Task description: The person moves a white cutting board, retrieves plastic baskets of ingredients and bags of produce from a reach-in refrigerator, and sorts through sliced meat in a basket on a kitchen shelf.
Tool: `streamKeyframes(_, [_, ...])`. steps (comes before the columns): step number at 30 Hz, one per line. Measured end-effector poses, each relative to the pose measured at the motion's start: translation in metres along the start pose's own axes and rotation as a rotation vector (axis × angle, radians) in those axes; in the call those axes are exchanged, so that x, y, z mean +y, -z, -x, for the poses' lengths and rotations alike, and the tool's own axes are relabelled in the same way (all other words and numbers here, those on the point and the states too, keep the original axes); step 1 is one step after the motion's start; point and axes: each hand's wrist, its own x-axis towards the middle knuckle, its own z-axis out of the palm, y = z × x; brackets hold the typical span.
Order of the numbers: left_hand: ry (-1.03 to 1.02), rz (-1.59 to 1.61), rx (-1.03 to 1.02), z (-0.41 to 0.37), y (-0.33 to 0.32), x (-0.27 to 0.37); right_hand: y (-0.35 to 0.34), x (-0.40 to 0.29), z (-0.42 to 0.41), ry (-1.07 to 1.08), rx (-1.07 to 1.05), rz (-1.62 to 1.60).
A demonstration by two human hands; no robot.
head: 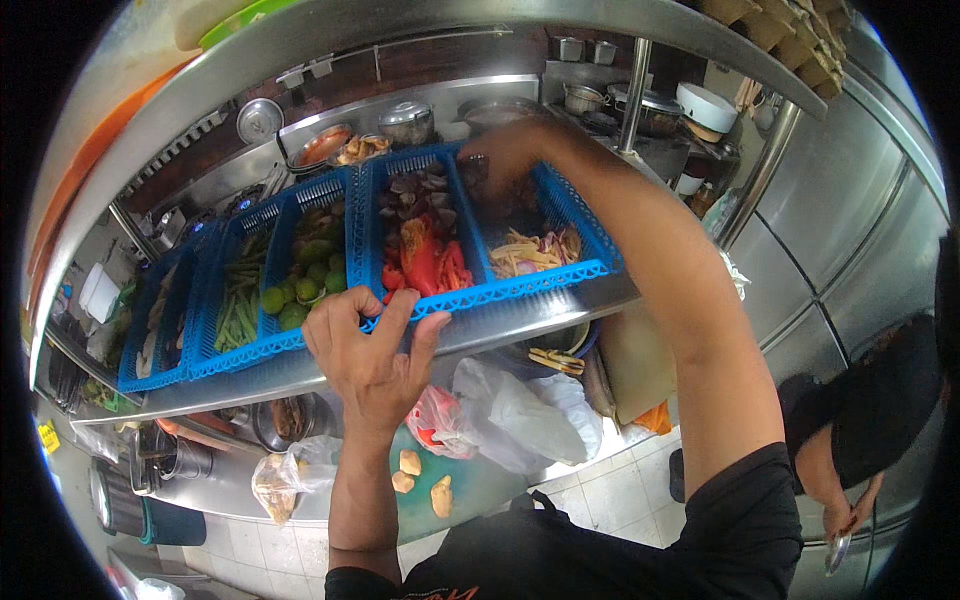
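Note:
My left hand (pixel 371 352) grips the front rim of a blue plastic basket (pixel 540 279) that stands on a steel shelf. My right hand (pixel 510 161), blurred, reaches into the back of that basket's right compartment, over dark pieces I cannot make out. Pale strips with purple bits (pixel 536 251) lie at the front there. The left compartment holds red peppers (pixel 431 259) in front of purplish onions or shallots (pixel 420 191). In the adjoining blue basket (pixel 266 337) are limes (pixel 307 281) and green beans (pixel 238 311). Whether my right fingers hold anything is hidden.
Below the shelf, a green cutting board (pixel 480 491) carries pale peeled pieces (pixel 442 495), beside plastic bags (pixel 517 412). Steel posts (pixel 636 97) rise at the right. Pots (pixel 406 120) stand beyond the baskets. Another person (pixel 877 405) stands at the right, holding something.

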Motion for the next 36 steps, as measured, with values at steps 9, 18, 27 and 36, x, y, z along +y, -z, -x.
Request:
streamKeyframes(9, [0.005, 0.017, -0.003, 0.0, 0.002, -0.001, 0.004, -0.009, -0.013, -0.157, -0.084, -0.018])
streamKeyframes(18, [0.004, 0.018, 0.011, 0.0, 0.002, -0.001, -0.02, -0.077, 0.026, -0.443, 0.171, 0.081])
streamKeyframes(27, [-0.008, 0.031, 0.013, -0.002, 0.002, -0.001, 0.008, -0.023, 0.067, 0.036, 0.111, -0.021])
streamKeyframes(36, [-0.004, 0.005, 0.035, 0.002, -0.001, -0.002, -0.01, -0.048, 0.128, 0.179, 0.029, -0.087])
